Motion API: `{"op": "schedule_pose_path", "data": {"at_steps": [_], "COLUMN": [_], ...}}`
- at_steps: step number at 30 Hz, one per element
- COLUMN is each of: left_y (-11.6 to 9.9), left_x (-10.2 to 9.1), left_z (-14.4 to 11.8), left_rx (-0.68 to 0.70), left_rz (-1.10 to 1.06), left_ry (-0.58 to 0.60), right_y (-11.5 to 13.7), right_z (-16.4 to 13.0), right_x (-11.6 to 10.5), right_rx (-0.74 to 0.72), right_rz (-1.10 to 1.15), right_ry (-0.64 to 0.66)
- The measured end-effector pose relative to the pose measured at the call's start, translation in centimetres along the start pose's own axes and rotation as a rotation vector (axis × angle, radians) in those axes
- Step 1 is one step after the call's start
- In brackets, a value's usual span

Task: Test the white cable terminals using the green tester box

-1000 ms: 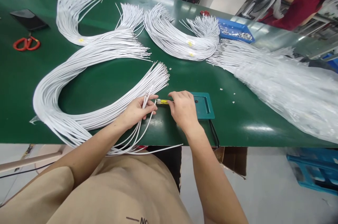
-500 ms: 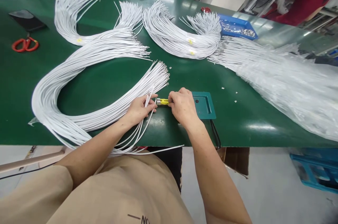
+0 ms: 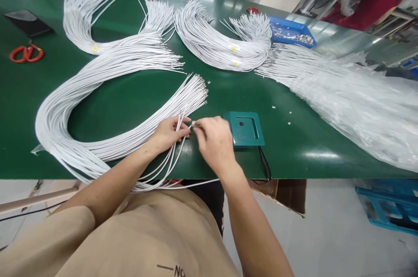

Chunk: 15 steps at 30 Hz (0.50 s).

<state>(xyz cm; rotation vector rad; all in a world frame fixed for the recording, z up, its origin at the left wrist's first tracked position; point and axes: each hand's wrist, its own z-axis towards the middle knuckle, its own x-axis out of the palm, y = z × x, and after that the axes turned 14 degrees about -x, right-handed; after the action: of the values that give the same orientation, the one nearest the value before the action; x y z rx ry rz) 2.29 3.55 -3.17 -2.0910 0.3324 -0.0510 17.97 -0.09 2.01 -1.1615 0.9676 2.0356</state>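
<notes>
My left hand (image 3: 170, 132) is closed on a few thin white wires (image 3: 172, 157), which trail down over the table's front edge. Thumb and fingers pinch them close to their ends. Right beside it, my right hand (image 3: 214, 140) is closed in a pinch around a small pale piece (image 3: 193, 123) at a wire's end; most of that piece is hidden by the fingers. A large bundle of white wires (image 3: 130, 148) curves round behind and left of my left hand. To the right of my right hand sits a teal box (image 3: 247, 140) with a square recess and a black cord.
More wire bundles (image 3: 225, 52) lie at the back. Wires in clear plastic (image 3: 355, 107) cover the right side. A blue tray (image 3: 290, 28) holds small metal parts. Red-handled scissors (image 3: 26, 53) and a black phone (image 3: 28, 24) are at left. A person in red (image 3: 380, 5) is beyond the table.
My right hand has moved left, away from the teal box and up to my left hand. The yellow item seen in its fingers before no longer shows. My left hand keeps its hold.
</notes>
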Motion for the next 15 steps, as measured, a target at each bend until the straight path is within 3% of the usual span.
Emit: {"op": "schedule_pose_path", "data": {"at_steps": [6,9,15], "left_y": [0.3,0.3,-0.3], "left_x": [-0.4,-0.7,-1.3], "left_z": [-0.3,-0.9,-2.5], "left_rx": [0.016,0.045,0.069], "left_rz": [-0.109,-0.118,-0.131], "left_ry": [-0.001,0.029,0.068], "right_y": [3.6,3.2,0.6], "right_z": [-1.7,-1.7,0.0], "right_x": [2.6,2.2,0.5], "right_rx": [-0.201,-0.138,0.067], "right_rz": [0.045,0.023,0.058], "right_ry": [0.115,0.084,-0.119]}}
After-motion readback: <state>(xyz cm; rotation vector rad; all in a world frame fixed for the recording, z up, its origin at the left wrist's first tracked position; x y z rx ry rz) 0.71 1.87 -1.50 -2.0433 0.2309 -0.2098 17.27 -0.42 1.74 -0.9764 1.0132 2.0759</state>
